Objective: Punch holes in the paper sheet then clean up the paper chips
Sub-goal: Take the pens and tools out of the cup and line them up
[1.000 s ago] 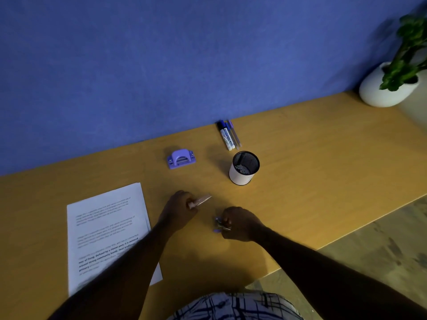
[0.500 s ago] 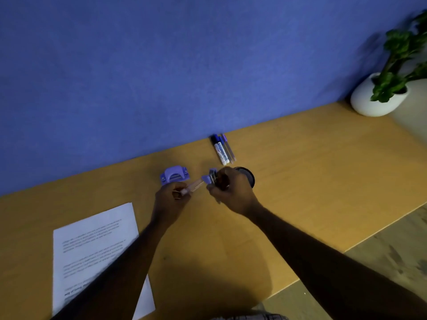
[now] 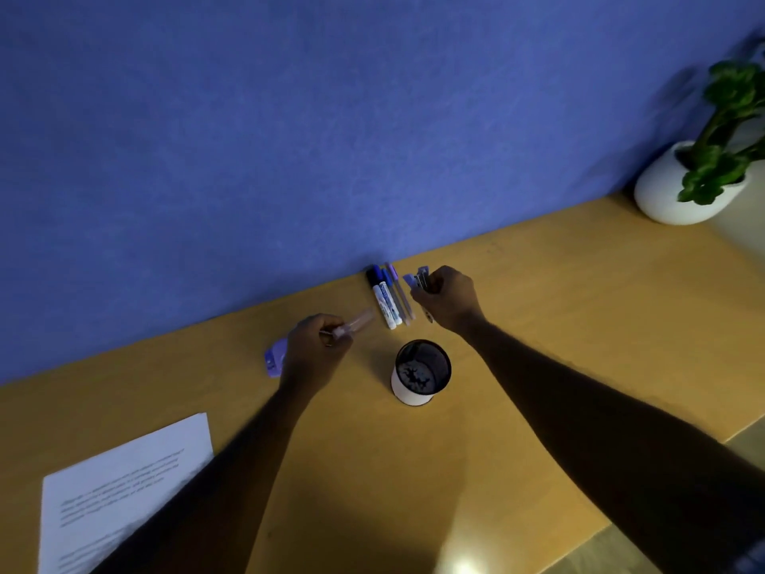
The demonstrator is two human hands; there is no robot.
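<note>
A printed paper sheet (image 3: 124, 482) lies at the near left of the wooden desk (image 3: 559, 325). The purple hole punch (image 3: 275, 358) sits behind my left hand (image 3: 318, 350), partly hidden by it. My left hand pinches a thin, pale, pen-like item (image 3: 356, 323) that points right. My right hand (image 3: 449, 302) grips a small bundle of purple and metal items (image 3: 418, 279) near the wall, just right of the markers (image 3: 387, 298). A white cup with a dark inside (image 3: 420, 372) stands between my forearms.
A white pot with a green plant (image 3: 695, 184) stands at the far right corner. The blue wall (image 3: 331, 138) runs along the desk's back edge. The desk's front edge and floor (image 3: 621, 548) show at the lower right.
Both hands moved away from me, from the desk's middle toward the wall. My right hand carried its bundle past the cup to beside the markers. The view shifted, pushing the sheet lower left.
</note>
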